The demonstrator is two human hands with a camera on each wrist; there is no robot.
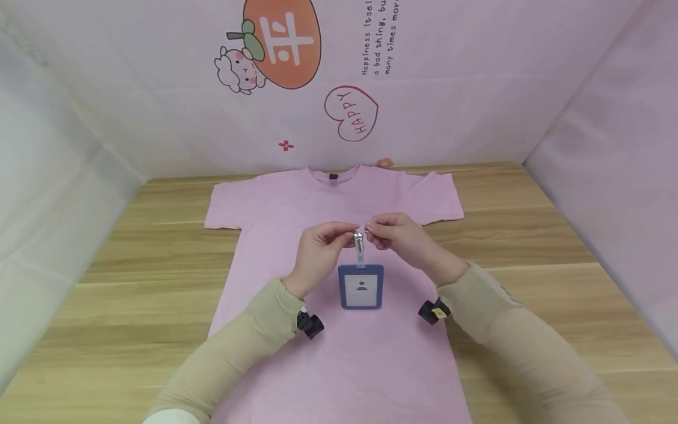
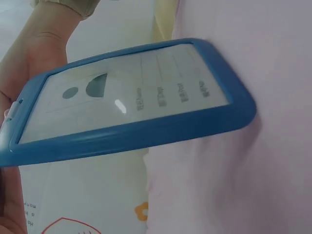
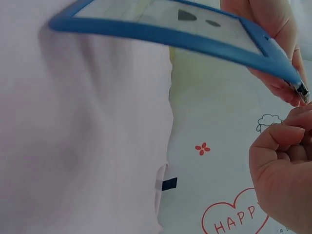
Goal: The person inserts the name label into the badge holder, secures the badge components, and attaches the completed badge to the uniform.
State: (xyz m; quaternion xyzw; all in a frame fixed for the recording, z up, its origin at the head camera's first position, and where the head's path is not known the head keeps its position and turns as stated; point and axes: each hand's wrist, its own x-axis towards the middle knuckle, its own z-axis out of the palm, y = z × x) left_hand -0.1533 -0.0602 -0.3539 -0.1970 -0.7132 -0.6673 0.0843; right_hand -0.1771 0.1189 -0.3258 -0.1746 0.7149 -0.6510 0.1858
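Observation:
A blue-framed ID badge holder (image 1: 362, 287) hangs upright over a pink T-shirt (image 1: 286, 218), by a clear strap and a shiny metal clip (image 1: 359, 242). At the top of that clip, my left hand (image 1: 319, 253) pinches the metal fitting between thumb and fingers. My right hand (image 1: 405, 238) faces it from the other side, pinching the end of a thin metal piece that spans the small gap between the hands. In the left wrist view the badge card (image 2: 122, 102) shows a grey person icon and lines of print. Fingertips partly hide the fitting.
The shirt lies spread out on a wood-grain table (image 1: 529, 247), its collar (image 1: 333, 178) toward the back wall. A white printed cloth (image 1: 450, 118) covers that wall, and pale cloth sides (image 1: 609, 147) flank the table. A black wrist camera (image 1: 309, 324) sits on each sleeve cuff.

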